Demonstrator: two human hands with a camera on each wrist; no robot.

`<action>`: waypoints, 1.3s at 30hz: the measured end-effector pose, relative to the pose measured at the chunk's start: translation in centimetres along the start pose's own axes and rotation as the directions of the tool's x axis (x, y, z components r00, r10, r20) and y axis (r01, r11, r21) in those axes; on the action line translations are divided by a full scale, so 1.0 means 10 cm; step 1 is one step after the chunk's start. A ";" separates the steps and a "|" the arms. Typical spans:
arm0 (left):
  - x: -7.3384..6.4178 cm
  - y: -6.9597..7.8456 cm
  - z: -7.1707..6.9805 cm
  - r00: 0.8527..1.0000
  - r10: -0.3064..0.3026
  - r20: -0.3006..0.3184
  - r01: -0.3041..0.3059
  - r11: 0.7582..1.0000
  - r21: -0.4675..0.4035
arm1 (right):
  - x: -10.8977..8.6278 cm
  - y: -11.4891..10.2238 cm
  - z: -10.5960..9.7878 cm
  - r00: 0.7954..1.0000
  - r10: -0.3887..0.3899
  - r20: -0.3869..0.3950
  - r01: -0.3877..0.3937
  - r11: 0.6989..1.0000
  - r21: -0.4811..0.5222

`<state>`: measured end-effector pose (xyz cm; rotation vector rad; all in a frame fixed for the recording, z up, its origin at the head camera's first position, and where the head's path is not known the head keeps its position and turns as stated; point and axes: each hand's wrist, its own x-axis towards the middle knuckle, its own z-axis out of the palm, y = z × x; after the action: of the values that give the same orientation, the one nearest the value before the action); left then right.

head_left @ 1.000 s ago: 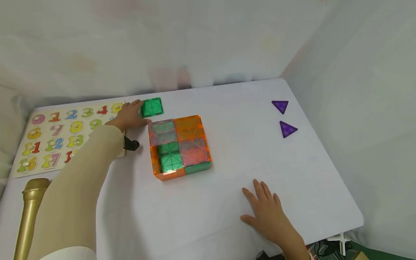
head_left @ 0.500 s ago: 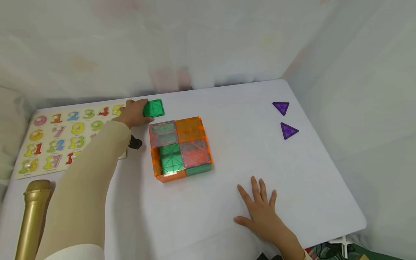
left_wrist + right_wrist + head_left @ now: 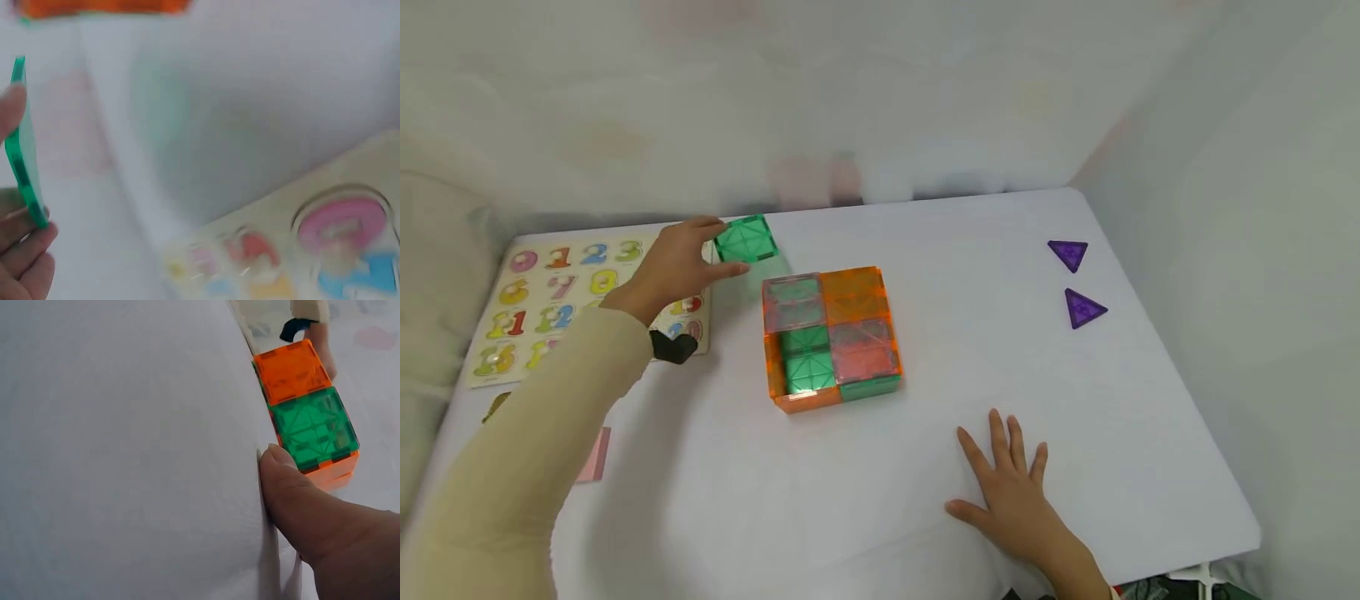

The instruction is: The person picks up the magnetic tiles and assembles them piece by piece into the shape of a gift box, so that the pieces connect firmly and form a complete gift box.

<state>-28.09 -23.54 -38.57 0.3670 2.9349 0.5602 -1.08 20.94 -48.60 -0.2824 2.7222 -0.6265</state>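
In the head view my left hand point(image 3: 673, 265) pinches a green square magnetic tile point(image 3: 747, 239) by its left side, above the table's back edge. The left wrist view shows this tile point(image 3: 22, 156) edge-on between thumb and fingertips, off the tabletop. To its right stands a low square box of translucent magnetic tiles point(image 3: 853, 296), with orange and green walls. Clear pinkish and orange tiles top it, and one quarter is uncovered, showing green inside. My right hand point(image 3: 1011, 500) rests on the white table with fingers spread, holding nothing.
A number puzzle board point(image 3: 505, 321) lies at the back left, partly under my left arm. Two purple triangle tiles point(image 3: 1082, 308) lie at the right. A pink piece point(image 3: 597, 457) peeks out beside my left sleeve. White cloth hangs behind the table.
My left hand has taken hold of the green tile and raised it off the table, tilting it. The left forearm has swung left, uncovering the pink piece. The right hand stays nearly still.
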 end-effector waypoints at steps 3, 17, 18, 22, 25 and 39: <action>-0.32 0.25 -0.08 0.995 0.095 -0.039 -0.095 0.995 0.021 | 0.00 0.03 0.00 1.000 -0.005 -0.001 0.005 1.000 -0.019; -1.23 0.96 0.45 0.911 0.397 -0.110 -0.385 0.915 0.122 | 0.05 0.09 -0.06 1.000 -0.009 0.000 0.009 1.000 -0.005; -1.23 0.97 0.48 0.906 0.406 -0.118 -0.391 0.911 0.131 | 0.05 0.09 -0.05 1.000 -0.010 -0.002 0.010 1.000 -0.002; -1.21 0.98 0.55 0.898 0.418 -0.142 -0.397 0.905 0.155 | 0.07 0.09 -0.04 1.000 -0.018 -0.004 0.018 1.000 0.012; -1.20 0.96 0.59 0.912 0.386 -0.140 -0.365 0.918 0.154 | 0.08 0.08 -0.03 1.000 -0.029 -0.005 0.029 0.999 0.026; -1.22 0.92 0.67 0.963 0.258 -0.082 -0.253 0.965 0.072 | 0.09 0.06 -0.02 1.000 -0.025 -0.017 0.025 1.000 -0.005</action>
<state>-13.23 -16.10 -40.25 0.7560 3.0171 0.5306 -2.07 21.35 -48.98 -0.3136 2.7410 -0.6327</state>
